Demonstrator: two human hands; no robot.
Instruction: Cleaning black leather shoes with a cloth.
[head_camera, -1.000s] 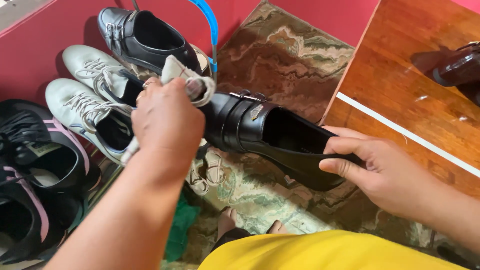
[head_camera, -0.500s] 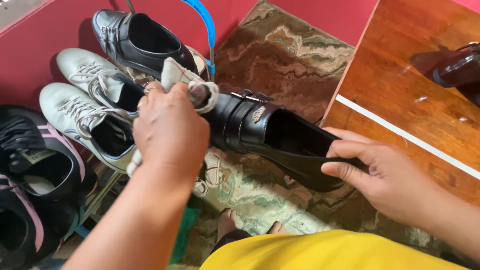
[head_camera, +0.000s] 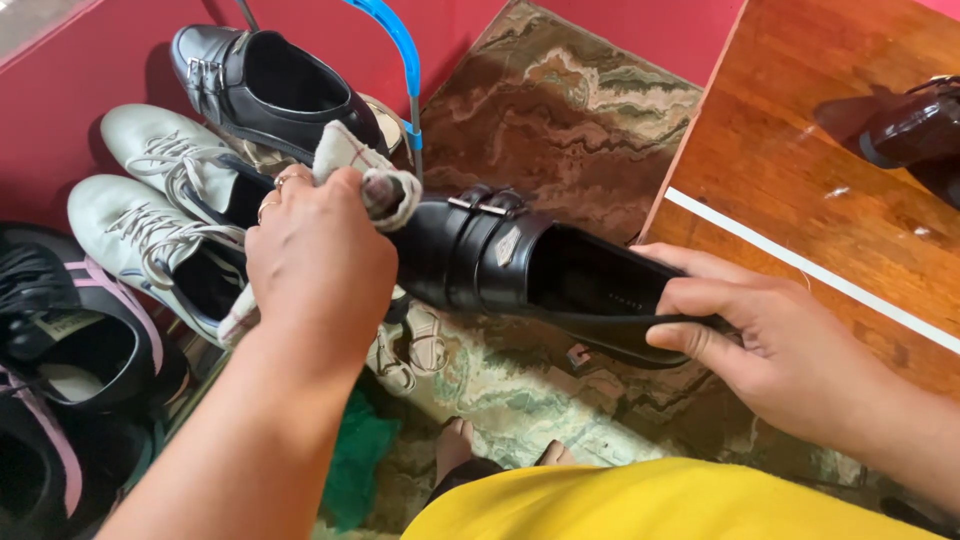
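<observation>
The left hand (head_camera: 318, 262) has its fingers curled tight around a bunched, off-white cloth (head_camera: 368, 170), pressing it against the toe of a black buckled dress shoe (head_camera: 500, 262). The right hand (head_camera: 770, 345) pinches the shoe's heel rim, thumb on the outside, fingers inside, holding it in the air above a marbled brown and green mat (head_camera: 560, 110). To the left lie a pair of white lace-up sneakers (head_camera: 150, 210), black sneakers with pink trim (head_camera: 70, 330) and the matching black buckled shoe (head_camera: 255, 85). A polished wooden surface (head_camera: 800, 150) lies to the right.
</observation>
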